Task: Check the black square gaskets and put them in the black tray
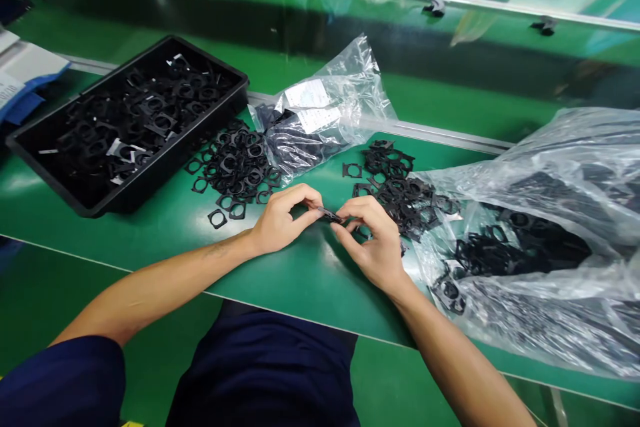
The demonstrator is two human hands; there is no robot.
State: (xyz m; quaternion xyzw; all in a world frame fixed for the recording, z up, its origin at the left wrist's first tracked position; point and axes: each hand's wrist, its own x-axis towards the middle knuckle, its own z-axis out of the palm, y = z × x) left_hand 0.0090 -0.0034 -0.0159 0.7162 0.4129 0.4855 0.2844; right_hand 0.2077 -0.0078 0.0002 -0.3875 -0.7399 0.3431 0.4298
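Note:
Between my two hands, just above the green table [300, 287], is a small flat black plastic part [330, 215], seen nearly edge-on. My left hand [286, 217] pinches its left end between thumb and forefinger. At its right end, the thumb and fingers of my right hand [373, 240] close on it. Whether it is one piece or two pressed together, I cannot tell. A pile of black square frames with round holes [235, 163] lies beyond my left hand. Another heap of black plastic parts [400, 190] lies just behind my right hand.
A black tray [120, 197] full of similar parts stands at the left. Behind the piles lies a clear labelled bag [320, 120] of parts. A large open plastic bag [550, 320] spills black parts at the right. A metal rail [450, 137] runs along the table's back.

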